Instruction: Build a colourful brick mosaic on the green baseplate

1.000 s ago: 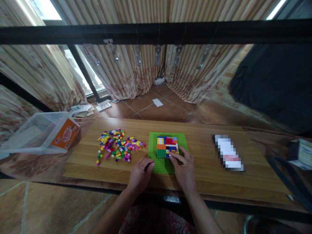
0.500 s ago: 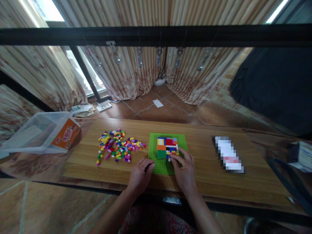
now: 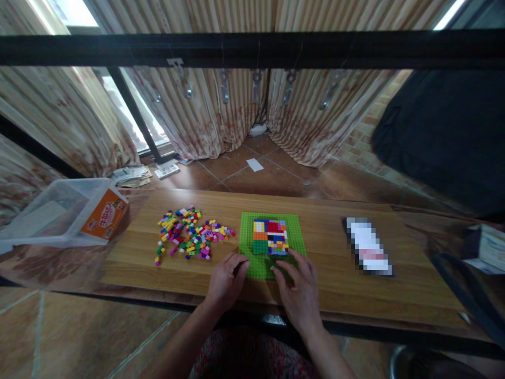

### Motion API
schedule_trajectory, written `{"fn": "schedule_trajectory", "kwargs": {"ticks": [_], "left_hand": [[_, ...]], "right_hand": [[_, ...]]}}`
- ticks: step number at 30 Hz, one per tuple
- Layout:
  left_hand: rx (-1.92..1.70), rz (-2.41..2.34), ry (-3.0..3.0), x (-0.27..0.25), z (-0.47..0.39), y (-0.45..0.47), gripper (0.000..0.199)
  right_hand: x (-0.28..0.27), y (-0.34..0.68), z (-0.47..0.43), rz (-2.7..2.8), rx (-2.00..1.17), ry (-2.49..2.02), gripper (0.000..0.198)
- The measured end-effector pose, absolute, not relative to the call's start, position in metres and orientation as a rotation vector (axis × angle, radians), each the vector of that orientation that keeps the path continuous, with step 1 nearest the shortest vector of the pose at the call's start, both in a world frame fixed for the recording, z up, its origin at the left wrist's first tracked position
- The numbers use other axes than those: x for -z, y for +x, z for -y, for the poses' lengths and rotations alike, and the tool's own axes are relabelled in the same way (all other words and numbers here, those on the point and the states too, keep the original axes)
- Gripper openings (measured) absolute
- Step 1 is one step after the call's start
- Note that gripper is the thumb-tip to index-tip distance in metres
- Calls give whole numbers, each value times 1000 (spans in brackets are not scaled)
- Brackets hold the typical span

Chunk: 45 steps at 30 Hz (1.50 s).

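A green studded baseplate [image 3: 294,226] lies on the wooden table, bearing a block of colourful toy bricks [image 3: 260,237] in white, yellow, orange, green, red and blue. My left hand [image 3: 226,280] rests at the plate's left front edge, its fingers curled and thumb pressed to them; whatever is inside is hidden. My right hand [image 3: 299,281] is over the plate's front right part. Its thumb and index finger come close together just below the bricks, with a tiny pale spot at the tips that I cannot make out. Another fingertip is by the bricks' lower right corner.
Loose toy bricks [image 3: 185,234] lie scattered on the table's left half. Beyond them stands a clear plastic bin [image 3: 59,239] with an orange label. A phone [image 3: 369,246] with a pixelated screen lies to the right. A dark bar [image 3: 252,51] crosses above the table's far side.
My right hand has drawn back slightly from the bricks toward me. The small piece sticking out at their front edge no longer shows there. My left hand stays nearly still.
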<state>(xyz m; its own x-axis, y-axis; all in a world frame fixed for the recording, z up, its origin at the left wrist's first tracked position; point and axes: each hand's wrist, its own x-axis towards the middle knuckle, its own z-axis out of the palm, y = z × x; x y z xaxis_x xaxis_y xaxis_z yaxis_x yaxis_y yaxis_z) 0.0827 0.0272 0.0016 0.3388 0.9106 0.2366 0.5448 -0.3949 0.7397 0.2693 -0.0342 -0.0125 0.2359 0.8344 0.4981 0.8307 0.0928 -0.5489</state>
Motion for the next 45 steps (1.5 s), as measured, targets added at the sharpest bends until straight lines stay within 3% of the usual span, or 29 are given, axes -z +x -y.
{"fn": "schedule_trajectory", "kwargs": {"ticks": [13, 24, 45], "left_hand": [[-871, -1261, 2062, -2, -27, 82, 17], [-863, -1258, 2049, -1, -27, 82, 17], [-856, -1242, 2020, 2, -27, 82, 16]], "right_hand": [[15, 267, 34, 1643, 189, -1821, 16], [12, 266, 33, 1704, 167, -1885, 18], [0, 279, 8, 1391, -179, -1658, 16]]}}
